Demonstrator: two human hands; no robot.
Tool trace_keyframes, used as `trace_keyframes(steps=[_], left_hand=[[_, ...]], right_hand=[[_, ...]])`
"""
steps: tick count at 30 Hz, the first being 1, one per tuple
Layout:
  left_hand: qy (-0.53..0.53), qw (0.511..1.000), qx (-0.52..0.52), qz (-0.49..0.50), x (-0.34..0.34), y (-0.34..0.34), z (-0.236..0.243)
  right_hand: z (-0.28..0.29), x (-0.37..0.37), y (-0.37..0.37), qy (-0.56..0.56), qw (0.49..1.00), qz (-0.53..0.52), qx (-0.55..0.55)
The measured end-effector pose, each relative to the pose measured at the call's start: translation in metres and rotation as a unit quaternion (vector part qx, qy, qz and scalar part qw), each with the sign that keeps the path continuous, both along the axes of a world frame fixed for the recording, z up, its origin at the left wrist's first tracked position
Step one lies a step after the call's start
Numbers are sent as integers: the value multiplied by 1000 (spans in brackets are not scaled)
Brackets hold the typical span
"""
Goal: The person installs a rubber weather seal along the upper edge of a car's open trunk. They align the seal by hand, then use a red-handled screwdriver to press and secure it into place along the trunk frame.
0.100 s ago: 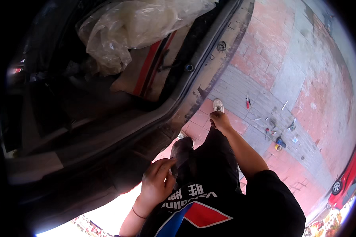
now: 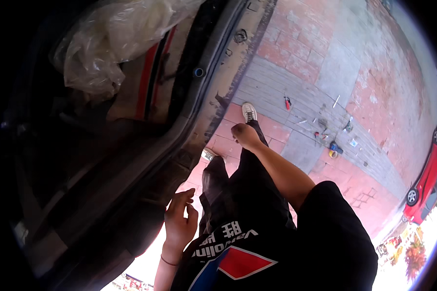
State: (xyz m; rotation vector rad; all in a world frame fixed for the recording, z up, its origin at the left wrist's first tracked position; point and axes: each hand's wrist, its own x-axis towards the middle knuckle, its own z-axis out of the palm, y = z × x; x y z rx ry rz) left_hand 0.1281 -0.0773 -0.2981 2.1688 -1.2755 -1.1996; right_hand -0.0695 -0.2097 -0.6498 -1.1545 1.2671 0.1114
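Note:
My left hand [image 2: 180,218] hangs beside the car's dark lower body edge, its fingers loosely bent and apart, with nothing visible in them. My right hand [image 2: 243,134] is closed in front of my dark trouser leg, below a white shoe [image 2: 249,111]; whatever it may hold is hidden. At the left, the open car compartment [image 2: 82,145] holds a crumpled clear plastic sheet [image 2: 97,53] over a tan panel with red and black stripes [image 2: 145,82]. A worn metal sill [image 2: 218,111] with a dark rubber seal runs along its edge.
On the pink and grey paving [image 2: 335,63] lie a red-handled tool [image 2: 287,103], a thin white rod [image 2: 336,101], a blue tool [image 2: 336,147], a yellow ring [image 2: 333,154] and several small pieces. A red car [image 2: 425,179] stands at the far right.
The view has turned slightly, so the car, paving and my shoes sit further left and higher. Both hands also appear further left in the picture, my right hand also higher.

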Motion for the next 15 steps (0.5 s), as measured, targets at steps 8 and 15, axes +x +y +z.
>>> trace_keyframes(steps=[8, 15], left_hand=[[38, 961, 269, 43, -23, 32, -188], [92, 946, 301, 71, -55, 36, -251]], right_hand=[[-47, -147, 12, 18, 948, -270, 168], [-170, -325, 55, 226, 898, -346, 150]])
